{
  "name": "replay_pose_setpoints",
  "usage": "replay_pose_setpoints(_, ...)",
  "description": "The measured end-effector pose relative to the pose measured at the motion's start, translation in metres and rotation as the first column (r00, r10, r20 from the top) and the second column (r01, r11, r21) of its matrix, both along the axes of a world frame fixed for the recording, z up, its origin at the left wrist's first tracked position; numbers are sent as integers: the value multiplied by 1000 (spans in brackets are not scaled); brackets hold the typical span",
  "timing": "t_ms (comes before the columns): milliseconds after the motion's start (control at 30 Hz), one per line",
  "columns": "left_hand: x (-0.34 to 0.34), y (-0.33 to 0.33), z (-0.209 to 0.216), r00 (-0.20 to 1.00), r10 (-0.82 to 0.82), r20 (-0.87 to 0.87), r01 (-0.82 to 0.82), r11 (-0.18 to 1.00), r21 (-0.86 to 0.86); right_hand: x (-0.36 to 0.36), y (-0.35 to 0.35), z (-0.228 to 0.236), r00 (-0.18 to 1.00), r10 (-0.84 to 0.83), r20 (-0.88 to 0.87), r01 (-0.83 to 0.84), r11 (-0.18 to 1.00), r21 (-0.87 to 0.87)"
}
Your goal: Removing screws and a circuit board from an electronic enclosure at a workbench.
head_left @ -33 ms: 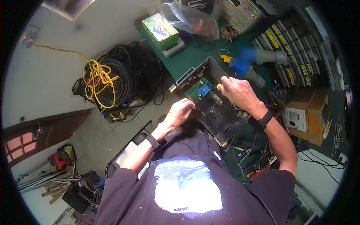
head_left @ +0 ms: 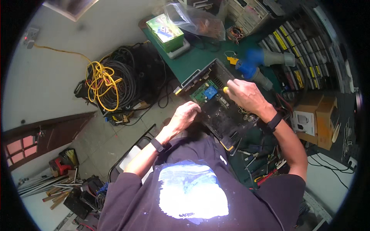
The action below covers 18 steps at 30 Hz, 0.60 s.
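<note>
A black open-topped equipment case (head_left: pixel 227 123) lies tilted on the bench in front of me, with a metal handle on its far left end. Inside are a green circuit board (head_left: pixel 199 93) and a blue block component (head_left: pixel 210 92) on it. My left hand (head_left: pixel 185 115) is closed at the case's near left edge, fingertips against it by the board. Over the right side of the case, my right hand (head_left: pixel 246 96) is closed around a small yellow-ended tool (head_left: pixel 226 89); the rest of it is hidden by my fingers.
Blue-and-grey industrial plugs (head_left: pixel 250 71), a copper coil (head_left: pixel 235 34) and a green box (head_left: pixel 165 32) sit on the green bench (head_left: pixel 185 67). Pliers and other hand tools (head_left: pixel 266 165) lie right of the case. Coiled cables (head_left: pixel 115 82) stand left; cardboard boxes (head_left: pixel 318 119) are right.
My right hand and forearm have shifted very slightly, and the yellow end has moved a little with them. The left hand and the case look unmoved.
</note>
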<state>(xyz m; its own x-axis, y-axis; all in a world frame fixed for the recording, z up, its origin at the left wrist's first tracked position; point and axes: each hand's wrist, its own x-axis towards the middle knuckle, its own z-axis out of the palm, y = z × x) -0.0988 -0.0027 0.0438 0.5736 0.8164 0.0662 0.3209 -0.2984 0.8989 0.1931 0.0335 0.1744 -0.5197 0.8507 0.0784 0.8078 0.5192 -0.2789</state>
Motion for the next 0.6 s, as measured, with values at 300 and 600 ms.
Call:
replay_pose_setpoints(300,-4,-4,8,1000,-14,-4,14,999,-30,-7,13,7,996,-57,67,53,997,63)
replay_pose_setpoints(600,-29,-7,5,999,-35,6,35,999,-24,-11,9,6,993,-45,-112,62,986,152)
